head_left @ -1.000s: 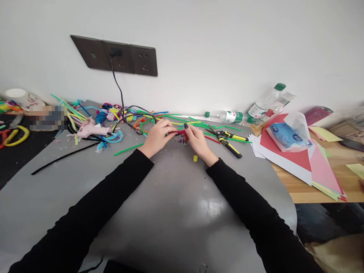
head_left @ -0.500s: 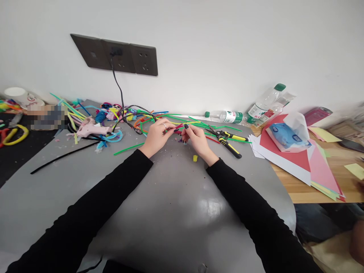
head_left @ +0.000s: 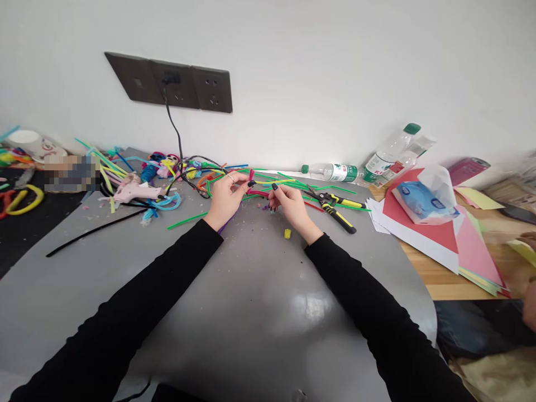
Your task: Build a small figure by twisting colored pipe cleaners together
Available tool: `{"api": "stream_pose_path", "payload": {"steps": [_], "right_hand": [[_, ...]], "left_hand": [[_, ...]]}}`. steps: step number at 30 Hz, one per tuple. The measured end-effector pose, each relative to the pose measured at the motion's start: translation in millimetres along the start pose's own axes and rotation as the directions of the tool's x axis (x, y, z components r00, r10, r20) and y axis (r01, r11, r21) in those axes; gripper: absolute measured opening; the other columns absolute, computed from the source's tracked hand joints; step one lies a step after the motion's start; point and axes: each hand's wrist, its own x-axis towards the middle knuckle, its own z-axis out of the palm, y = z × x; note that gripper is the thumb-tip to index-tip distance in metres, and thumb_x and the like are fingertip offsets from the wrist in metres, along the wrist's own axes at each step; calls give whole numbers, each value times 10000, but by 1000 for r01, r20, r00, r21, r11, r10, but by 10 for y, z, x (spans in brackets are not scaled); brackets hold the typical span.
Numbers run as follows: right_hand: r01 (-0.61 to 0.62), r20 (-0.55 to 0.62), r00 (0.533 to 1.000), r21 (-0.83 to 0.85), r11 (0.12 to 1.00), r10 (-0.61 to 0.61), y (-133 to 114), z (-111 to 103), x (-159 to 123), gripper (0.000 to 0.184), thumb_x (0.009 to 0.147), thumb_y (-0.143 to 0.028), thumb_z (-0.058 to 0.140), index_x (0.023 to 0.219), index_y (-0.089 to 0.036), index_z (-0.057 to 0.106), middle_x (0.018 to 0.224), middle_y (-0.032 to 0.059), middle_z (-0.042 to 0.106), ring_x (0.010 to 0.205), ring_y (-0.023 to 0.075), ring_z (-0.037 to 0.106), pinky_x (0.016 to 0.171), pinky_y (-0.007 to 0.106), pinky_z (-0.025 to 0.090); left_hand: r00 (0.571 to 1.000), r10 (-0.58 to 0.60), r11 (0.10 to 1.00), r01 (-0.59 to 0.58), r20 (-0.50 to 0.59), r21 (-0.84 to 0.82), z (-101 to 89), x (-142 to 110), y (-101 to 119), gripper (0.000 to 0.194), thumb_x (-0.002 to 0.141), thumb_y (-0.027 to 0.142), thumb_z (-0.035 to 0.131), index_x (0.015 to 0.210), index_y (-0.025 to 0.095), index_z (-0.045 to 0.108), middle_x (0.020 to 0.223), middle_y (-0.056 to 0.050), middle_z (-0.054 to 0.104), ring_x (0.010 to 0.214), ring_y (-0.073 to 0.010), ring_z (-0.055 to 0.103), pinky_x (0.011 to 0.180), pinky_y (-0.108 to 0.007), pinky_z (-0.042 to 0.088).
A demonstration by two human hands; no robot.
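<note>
A pink pipe cleaner [head_left: 258, 193] spans the short gap between my two hands. The fingers of my left hand [head_left: 226, 196] are pinched on it, and a pink end pokes up above the fingertips. My right hand [head_left: 290, 207] is closed at the other side, thumb against the bent fingers, where the pink strand meets them. Beneath my left wrist a purple pipe cleaner [head_left: 224, 226] shows in part. Just below my right hand lies a small yellow piece [head_left: 287, 234]. Green pipe cleaners [head_left: 188, 220] are spread on the grey mat behind and beside the hands.
Yellow-and-black pliers [head_left: 335, 212] lie right of my hands. A pink glue gun [head_left: 136, 190] with its black cord sits left. Plastic bottles [head_left: 341, 172] rest by the wall, paper sheets [head_left: 422, 223] and a tissue pack [head_left: 422, 198] at right. Another person's hand shows at the right edge.
My left hand has shifted slightly left, away from my right hand, opening a gap with pink strand in it. A pink end now points up and purple shows at my wrist.
</note>
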Motion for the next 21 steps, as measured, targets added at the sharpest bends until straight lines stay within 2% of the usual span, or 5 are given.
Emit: {"api": "stream_pose_path", "payload": {"steps": [4, 8, 13, 17, 21], "right_hand": [[-22, -5, 1000, -43, 999, 22, -12, -14, -1, 539, 888, -708, 576, 713, -199, 610, 603, 6, 606, 536, 120, 563, 552, 249, 457], [-27, -5, 1000, -173, 985, 26, -40, -10, -27, 479, 941, -614, 514, 709, -201, 589, 617, 3, 605, 553, 128, 566, 573, 255, 447], [114, -122, 976, -413, 903, -179, -74, -16, -55, 303, 975, -464, 475, 841, -208, 567, 817, 30, 662, 741, 160, 607, 681, 277, 469], [345, -200, 849, -492, 799, -489, -95, -57, -61, 109, 946, -281, 488, 1023, -219, 533, 993, 63, 656, 877, 185, 625, 806, 339, 515], [588, -56, 673, -565, 579, -737, -240, 61, -85, 209, 950, -154, 425, 1121, -228, 521, 1072, 101, 634, 1039, 233, 627, 913, 422, 521]], "left_hand": [[1000, -28, 1000, 28, -11, -7, -22, 10, -9, 208, 918, 368, 664, 908, 165, 704, 907, -57, 745, 786, -188, 697, 734, -308, 580], [995, 11, 996, -19, 101, 85, -39, 5, 26, 126, 884, 261, 673, 900, 164, 752, 915, -68, 768, 814, -195, 706, 714, -294, 572], [985, 15, 976, -51, 172, 211, -38, -6, 57, 135, 881, 192, 656, 917, 173, 785, 972, -75, 795, 832, -197, 711, 725, -298, 578], [982, -8, 968, -40, 188, 248, -34, -5, 70, 134, 893, 190, 654, 926, 173, 783, 990, -76, 799, 825, -201, 712, 710, -300, 573], [971, 1, 968, -61, 241, 242, 2, -7, 37, 157, 910, 194, 626, 949, 177, 777, 963, -70, 784, 811, -197, 703, 728, -307, 571]]}}
